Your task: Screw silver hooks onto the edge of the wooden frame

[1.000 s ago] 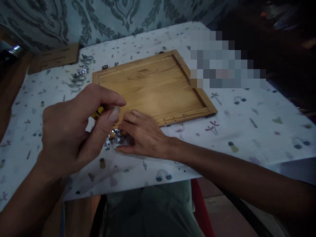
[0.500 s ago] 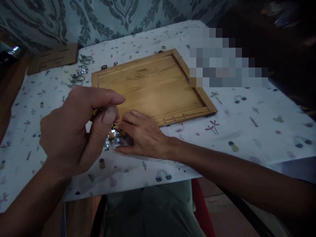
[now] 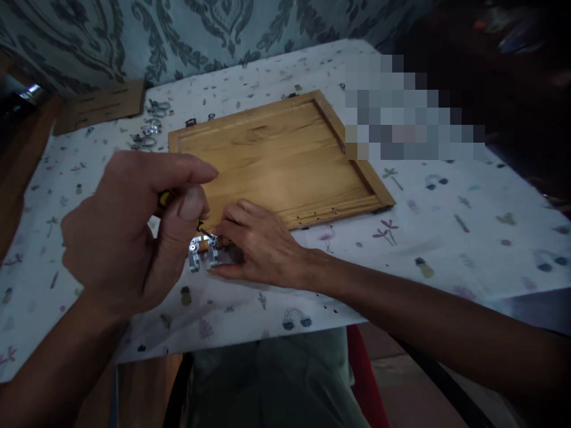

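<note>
My left hand (image 3: 129, 232) is closed around a screwdriver (image 3: 166, 198) with a black and yellow handle, mostly hidden by the fingers. Its thin shaft slants down to a silver metal hinge (image 3: 213, 251) at the near left edge of a framed wooden door panel (image 3: 272, 157). My right hand (image 3: 256, 244) rests at the same edge, its fingers closed about the right side of the hinge and the panel's rim. Screw heads show on the metal. The panel lies flat on the table.
Several loose metal hinges (image 3: 150, 127) lie beyond the panel's left corner. A brown cardboard piece (image 3: 102, 107) is at the back left. The table (image 3: 401, 261) has a printed white cloth, with a patterned wall (image 3: 250, 30) behind. A blurred-out patch covers the upper right.
My left hand has shifted slightly left and rolled a little around the screwdriver, baring more of the yellow handle. My right hand stays at the hinge.
</note>
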`<state>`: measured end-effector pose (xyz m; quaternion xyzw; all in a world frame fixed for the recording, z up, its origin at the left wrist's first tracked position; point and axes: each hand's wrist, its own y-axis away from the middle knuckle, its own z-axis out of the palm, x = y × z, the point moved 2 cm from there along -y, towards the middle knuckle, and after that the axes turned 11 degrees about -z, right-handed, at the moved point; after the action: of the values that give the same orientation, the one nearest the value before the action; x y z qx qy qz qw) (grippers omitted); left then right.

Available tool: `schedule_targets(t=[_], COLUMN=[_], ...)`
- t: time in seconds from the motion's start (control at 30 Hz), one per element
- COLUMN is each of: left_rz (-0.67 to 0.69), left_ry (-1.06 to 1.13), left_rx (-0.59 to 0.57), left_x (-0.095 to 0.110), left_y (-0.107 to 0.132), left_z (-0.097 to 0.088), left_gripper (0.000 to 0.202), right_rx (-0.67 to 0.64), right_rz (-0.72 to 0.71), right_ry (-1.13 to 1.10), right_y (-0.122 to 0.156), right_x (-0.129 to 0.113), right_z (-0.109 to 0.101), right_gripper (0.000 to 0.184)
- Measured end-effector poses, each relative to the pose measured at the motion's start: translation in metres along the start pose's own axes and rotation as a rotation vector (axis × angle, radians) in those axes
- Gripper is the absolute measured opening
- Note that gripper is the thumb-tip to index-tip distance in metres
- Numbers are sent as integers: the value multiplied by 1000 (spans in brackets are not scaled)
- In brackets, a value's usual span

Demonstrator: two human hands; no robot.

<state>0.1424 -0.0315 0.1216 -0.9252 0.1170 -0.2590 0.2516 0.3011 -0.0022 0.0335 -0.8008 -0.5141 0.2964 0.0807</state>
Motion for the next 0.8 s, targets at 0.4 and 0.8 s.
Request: schedule_targets(t=[0.4, 0.8], left_rz=[-26, 39], left_ry=[-77, 24], left_rx=[-4, -23], left_x=[12, 5], left_y=[-8, -7], left_z=[1, 5], left_gripper=[27, 21], right_rx=[-4, -14], right_rz=[19, 11], right_ry=[-8, 2], right_y=[0, 0], right_x=[0, 1], right_z=[0, 0], right_gripper=[49, 50])
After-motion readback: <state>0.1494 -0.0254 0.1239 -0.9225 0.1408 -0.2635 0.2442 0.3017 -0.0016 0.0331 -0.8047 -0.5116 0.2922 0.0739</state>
